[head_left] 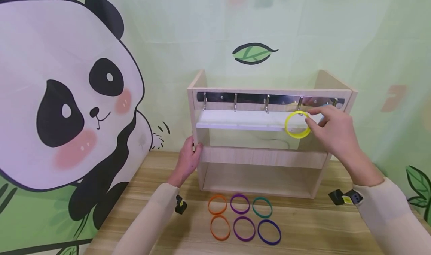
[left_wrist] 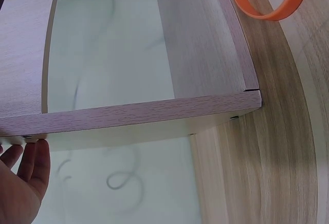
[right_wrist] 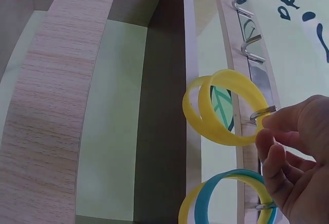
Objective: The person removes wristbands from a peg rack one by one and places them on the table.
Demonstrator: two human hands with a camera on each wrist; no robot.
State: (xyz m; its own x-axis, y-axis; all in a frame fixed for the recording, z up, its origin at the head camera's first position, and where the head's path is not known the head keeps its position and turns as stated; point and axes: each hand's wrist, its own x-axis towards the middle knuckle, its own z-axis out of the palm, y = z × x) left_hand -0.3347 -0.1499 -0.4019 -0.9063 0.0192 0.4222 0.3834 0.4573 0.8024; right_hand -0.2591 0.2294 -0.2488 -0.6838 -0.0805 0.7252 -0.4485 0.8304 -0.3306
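Observation:
A yellow wristband (head_left: 298, 124) hangs from my right hand (head_left: 336, 129), pinched between thumb and fingers at its right side. In the right wrist view, two yellow loops (right_wrist: 231, 107) show side by side, right at a metal hook (right_wrist: 263, 112). Below them, a teal wristband (right_wrist: 201, 203) and a yellow one hang on the end hook (right_wrist: 266, 206). My left hand (head_left: 186, 159) holds the left side panel of the wooden shelf (head_left: 262, 157), with its thumb at the front edge. In the left wrist view, its fingertips (left_wrist: 42, 149) touch the panel's outer face.
Two rows of wristbands lie on the wooden table (head_left: 303, 225) before the shelf: orange (head_left: 220, 227), purple (head_left: 244, 228), green (head_left: 262, 207) and dark blue (head_left: 269, 231). More hooks (head_left: 267, 103) line the metal strip to the left. A panda-printed wall sheet (head_left: 168, 60) stands behind.

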